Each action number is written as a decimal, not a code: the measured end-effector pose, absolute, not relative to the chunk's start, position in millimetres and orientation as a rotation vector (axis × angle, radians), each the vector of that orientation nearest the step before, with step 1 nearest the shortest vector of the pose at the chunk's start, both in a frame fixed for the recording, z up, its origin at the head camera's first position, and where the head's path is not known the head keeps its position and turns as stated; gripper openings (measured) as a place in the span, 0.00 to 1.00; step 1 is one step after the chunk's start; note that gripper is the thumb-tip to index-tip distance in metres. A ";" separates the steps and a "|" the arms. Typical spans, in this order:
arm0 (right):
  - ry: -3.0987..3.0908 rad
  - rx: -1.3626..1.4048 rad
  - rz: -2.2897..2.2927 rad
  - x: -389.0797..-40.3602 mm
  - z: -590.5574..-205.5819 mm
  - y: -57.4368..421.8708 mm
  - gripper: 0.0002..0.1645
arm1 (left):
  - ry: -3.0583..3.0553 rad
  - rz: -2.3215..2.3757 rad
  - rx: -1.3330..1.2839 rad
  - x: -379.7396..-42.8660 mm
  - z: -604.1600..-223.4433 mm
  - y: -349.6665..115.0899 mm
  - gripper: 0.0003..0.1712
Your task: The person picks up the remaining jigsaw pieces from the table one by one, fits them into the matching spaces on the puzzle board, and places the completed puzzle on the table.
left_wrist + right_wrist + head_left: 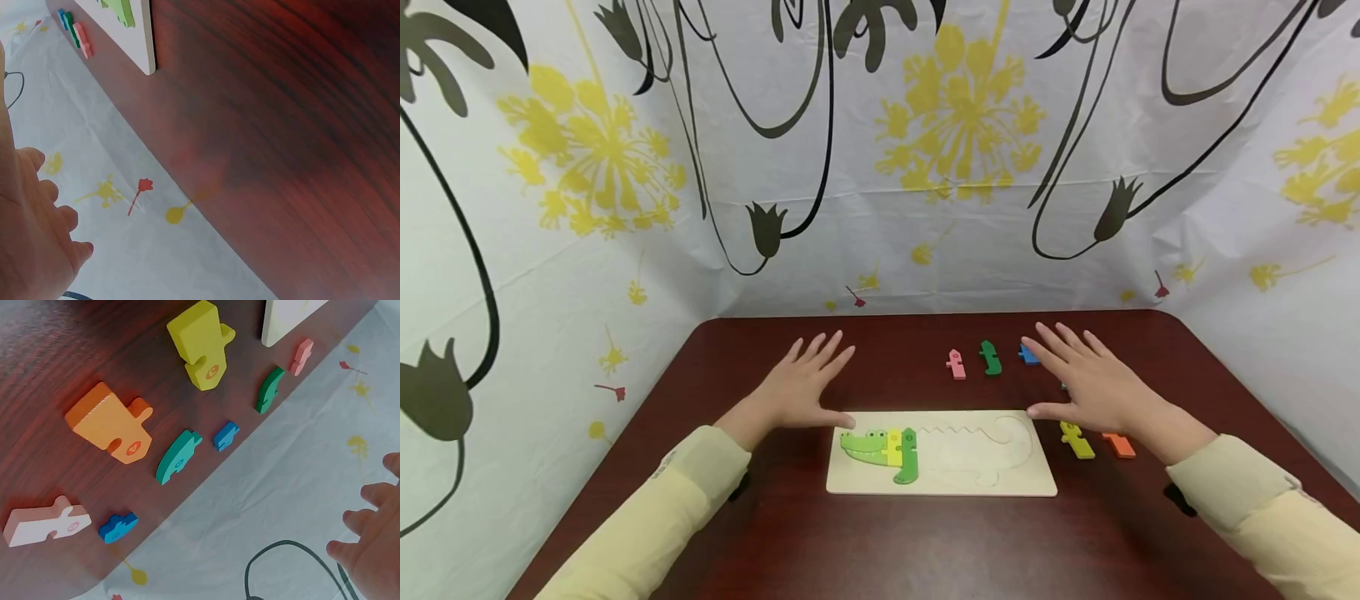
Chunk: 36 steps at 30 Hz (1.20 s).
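Head view: the right hand (1093, 387) partly covers a blue puzzle piece (1027, 356) and almost hides another. Its fingers and the left hand's (797, 390) are spread, gripping nothing; both thumbs reach the far corners of a wooden puzzle board (955, 450), contact unclear. A crocodile head piece (861, 448) fills its left end; tabletop (805, 550) stretches nearer. Left wrist view: board and hand are cut off, well apart. Right wrist view: the hand is cut off; a teal piece (178, 457) lies near the table's far edge, an orange piece (109, 422) nearer.
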State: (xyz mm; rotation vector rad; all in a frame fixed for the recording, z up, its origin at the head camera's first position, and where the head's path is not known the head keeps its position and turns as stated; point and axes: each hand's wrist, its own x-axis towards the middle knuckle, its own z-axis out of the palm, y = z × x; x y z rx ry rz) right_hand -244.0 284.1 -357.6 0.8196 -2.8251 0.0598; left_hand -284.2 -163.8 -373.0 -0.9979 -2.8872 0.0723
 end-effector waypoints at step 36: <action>-2.574 0.806 0.199 -192.1 -382.4 308.8 0.57 | -2.924 -0.030 -1.313 -259.0 -418.8 -173.4 0.73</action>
